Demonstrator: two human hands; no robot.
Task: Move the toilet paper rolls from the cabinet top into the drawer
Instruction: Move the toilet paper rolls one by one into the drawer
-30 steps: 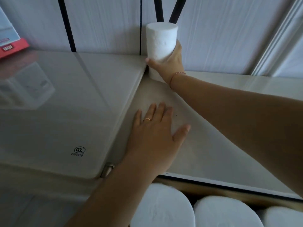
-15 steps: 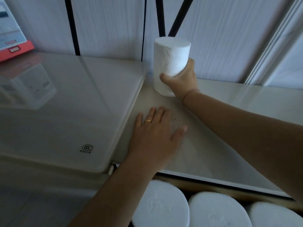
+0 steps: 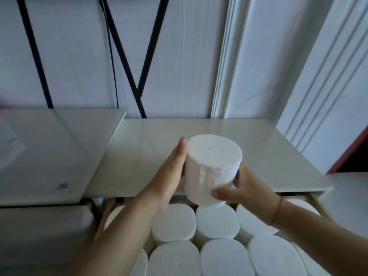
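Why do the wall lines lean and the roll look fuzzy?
In the head view, the wide lens tilts the trim; the roll looks soft, probably from motion blur; the cabinet top shows faint glare.

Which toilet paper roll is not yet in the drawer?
The roll held between the left hand and right hand; the other rolls stand packed in the drawer.

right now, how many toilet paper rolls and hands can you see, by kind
held roll: 1
rolls in the drawer: 6 plainly seen, with more cut off by the arms and the frame edge
hands: 2, left hand and right hand
total: 9 plainly seen
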